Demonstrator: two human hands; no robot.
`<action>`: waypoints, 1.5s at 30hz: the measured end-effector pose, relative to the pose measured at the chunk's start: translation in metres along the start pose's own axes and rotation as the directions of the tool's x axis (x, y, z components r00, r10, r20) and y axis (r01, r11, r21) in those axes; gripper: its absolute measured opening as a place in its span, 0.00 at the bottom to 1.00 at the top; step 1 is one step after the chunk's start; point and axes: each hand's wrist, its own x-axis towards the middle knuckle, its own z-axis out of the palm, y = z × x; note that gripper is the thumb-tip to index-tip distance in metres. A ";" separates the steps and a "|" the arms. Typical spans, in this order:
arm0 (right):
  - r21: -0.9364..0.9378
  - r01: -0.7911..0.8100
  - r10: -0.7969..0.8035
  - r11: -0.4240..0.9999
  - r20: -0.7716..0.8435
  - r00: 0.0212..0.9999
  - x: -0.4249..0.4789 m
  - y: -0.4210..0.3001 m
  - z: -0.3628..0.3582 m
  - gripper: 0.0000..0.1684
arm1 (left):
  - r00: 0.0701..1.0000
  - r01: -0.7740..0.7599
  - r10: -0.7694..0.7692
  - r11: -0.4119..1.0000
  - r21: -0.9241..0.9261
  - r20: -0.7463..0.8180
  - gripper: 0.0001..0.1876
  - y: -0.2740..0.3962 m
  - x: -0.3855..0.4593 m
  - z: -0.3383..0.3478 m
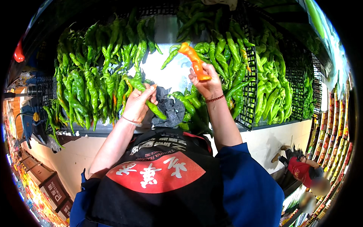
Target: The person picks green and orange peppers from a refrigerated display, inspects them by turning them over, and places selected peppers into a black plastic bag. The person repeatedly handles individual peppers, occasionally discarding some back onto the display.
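Observation:
My left hand (139,102) grips a long green pepper (156,110), which slants down to the right across my fingers. In my right hand (210,82) is an orange pepper (193,56), its lower end against my palm and the rest angled up to the left. Both hands are raised above a metal display shelf (158,63) where bright light glares. To the left lie rows of long green peppers (92,88), a few with red or orange parts. More green peppers (227,54) are heaped beyond my right hand. A crumpled dark cloth or bag (170,111) rests between my forearms.
A black mesh divider (251,85) separates off paler green peppers (272,93) at the right. Another black mesh divider (46,93) stands at the left. Two people (302,170) are at the lower right, near stocked shelves (330,127). Brown promotion boxes (45,181) stand lower left.

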 end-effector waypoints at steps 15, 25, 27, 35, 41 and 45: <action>-0.317 -0.245 0.301 0.916 0.143 0.943 0.003 0.062 0.045 0.14 | 0.981 -0.130 0.118 0.989 -0.074 -0.154 0.18 0.033 0.009 0.000; -0.519 -0.090 0.271 0.850 0.285 0.919 -0.003 0.039 0.073 0.16 | 0.950 -0.219 0.211 0.976 -0.012 -0.230 0.13 0.047 0.003 0.000; -0.567 -0.060 0.267 0.822 0.290 0.919 -0.008 0.037 0.076 0.17 | 0.953 -0.223 0.215 0.975 -0.014 -0.214 0.13 0.049 0.001 -0.002; -0.318 -0.188 0.297 0.929 0.342 0.891 -0.014 0.047 0.074 0.16 | 0.954 -0.248 0.230 0.966 -0.073 -0.193 0.14 0.049 -0.004 0.001; -0.131 -0.303 0.330 0.944 0.382 0.863 -0.015 0.055 0.069 0.16 | 0.972 -0.232 0.222 0.959 -0.162 -0.073 0.16 0.054 -0.013 -0.006; -0.139 -0.356 0.380 0.924 0.438 0.815 -0.014 0.068 0.077 0.17 | 0.966 -0.257 0.257 0.964 -0.065 -0.010 0.21 0.063 -0.035 0.005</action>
